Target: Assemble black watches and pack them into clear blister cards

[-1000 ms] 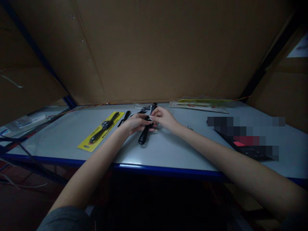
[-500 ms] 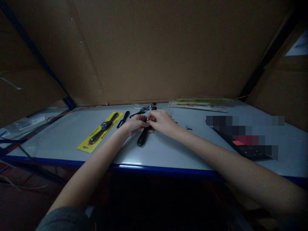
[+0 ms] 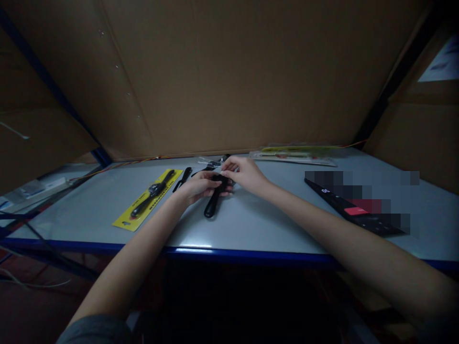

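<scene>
Black-handled tool point(image 3: 211, 206) over the grey tabletop point(image 3: 265, 229), gripped by the left hand point(image 3: 199, 187), right hand point(image 3: 246, 177) at its upper part, its grasp unclear, hands hiding the tool's middle, slim black piece point(image 3: 183, 178) nearby, yellow-carded tool point(image 3: 153, 191) farther left, flat packages point(image 3: 294, 158) behind, black-and-red item point(image 3: 355, 210) right.

We can read no text with certainty: the black lettering on the yellow card point(image 3: 143, 213) is blurred, the white marks on the black item point(image 3: 334, 201) illegible.
</scene>
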A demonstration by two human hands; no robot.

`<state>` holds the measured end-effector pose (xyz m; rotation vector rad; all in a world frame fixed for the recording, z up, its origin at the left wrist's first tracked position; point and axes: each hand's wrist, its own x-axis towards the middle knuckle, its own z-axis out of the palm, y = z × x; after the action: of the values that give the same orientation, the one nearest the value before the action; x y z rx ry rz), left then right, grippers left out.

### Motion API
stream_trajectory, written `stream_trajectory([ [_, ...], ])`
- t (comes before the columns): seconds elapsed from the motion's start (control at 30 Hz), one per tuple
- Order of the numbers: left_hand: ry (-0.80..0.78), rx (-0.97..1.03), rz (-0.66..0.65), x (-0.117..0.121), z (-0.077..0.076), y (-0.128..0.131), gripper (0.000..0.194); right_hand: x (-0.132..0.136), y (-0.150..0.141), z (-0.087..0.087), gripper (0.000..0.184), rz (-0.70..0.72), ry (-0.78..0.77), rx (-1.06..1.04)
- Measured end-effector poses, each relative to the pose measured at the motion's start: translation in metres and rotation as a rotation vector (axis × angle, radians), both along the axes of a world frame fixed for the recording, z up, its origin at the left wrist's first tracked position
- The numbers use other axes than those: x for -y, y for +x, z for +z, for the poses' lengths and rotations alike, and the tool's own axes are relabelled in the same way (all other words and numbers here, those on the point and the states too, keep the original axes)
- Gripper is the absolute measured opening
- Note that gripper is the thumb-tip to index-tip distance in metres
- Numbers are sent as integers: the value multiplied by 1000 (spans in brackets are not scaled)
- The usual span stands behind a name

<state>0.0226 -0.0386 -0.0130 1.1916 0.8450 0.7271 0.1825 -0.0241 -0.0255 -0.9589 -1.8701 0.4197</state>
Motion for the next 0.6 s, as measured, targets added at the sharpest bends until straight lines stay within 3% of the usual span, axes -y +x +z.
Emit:
stream_trajectory([
  [0.6,113,-20,-9,-1,-2,-1,35,5,0,4,3,5,71,180],
])
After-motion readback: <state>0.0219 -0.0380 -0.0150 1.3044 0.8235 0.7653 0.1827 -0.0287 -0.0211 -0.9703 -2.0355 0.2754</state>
